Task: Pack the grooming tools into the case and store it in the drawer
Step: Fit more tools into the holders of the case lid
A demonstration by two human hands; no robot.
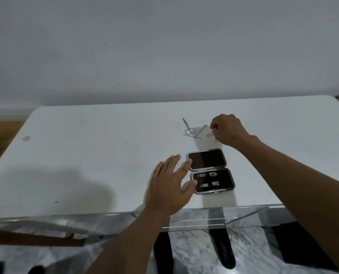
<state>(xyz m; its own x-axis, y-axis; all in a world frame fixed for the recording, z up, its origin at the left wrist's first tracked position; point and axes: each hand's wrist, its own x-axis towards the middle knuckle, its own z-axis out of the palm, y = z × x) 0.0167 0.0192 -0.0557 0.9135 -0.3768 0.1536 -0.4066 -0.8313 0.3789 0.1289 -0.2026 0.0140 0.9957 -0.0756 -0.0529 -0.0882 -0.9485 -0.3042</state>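
A dark grooming case [211, 171] lies open flat on the white table [85, 155]. Two nail clippers [207, 175] sit strapped in its near half; the far half looks bare. My left hand [170, 186] rests with straight fingers against the case's left edge. Beyond the case lie small scissors [188, 127], a thin metal pick [192, 136] and a nail file [201, 130]. My right hand [227, 129] hovers just right of them, its fingers curled and pinching a small metal tool [210, 133], apparently tweezers.
The table's clear front edge [204, 216] runs just below the case. Under it is a marbled floor [192, 252]. A small scrap [26, 138] lies at the table's far left. A plain wall [164, 46] stands behind the table.
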